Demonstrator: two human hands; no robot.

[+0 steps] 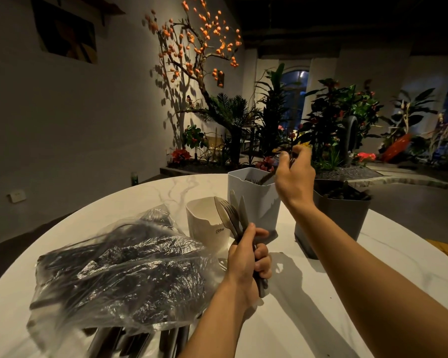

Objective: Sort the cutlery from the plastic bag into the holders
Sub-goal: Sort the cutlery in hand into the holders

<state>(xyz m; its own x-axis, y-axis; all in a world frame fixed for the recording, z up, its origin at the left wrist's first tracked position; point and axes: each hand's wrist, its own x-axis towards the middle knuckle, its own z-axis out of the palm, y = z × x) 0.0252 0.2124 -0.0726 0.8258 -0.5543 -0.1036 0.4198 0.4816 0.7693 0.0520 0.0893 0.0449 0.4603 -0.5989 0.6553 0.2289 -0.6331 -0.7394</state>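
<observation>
A clear plastic bag (pixel 124 275) full of dark plastic cutlery lies on the white marble table (pixel 308 319) at the left. My left hand (pixel 248 264) grips a bunch of cutlery (pixel 232 215), knives and forks pointing up, in front of the holders. Three holders stand behind it: a cream one (pixel 204 220), a light grey one (pixel 256 200) and a dark grey one (pixel 342 215). My right hand (pixel 294 174) pinches a dark piece of cutlery (pixel 268 178) and holds it slanted into the light grey holder's mouth, where other forks show.
Handles of more cutlery (pixel 140 339) poke out under the bag at the table's near edge. Beyond the table's far edge stands an indoor garden (pixel 282 130) with a branch of orange fruits; the room is dim.
</observation>
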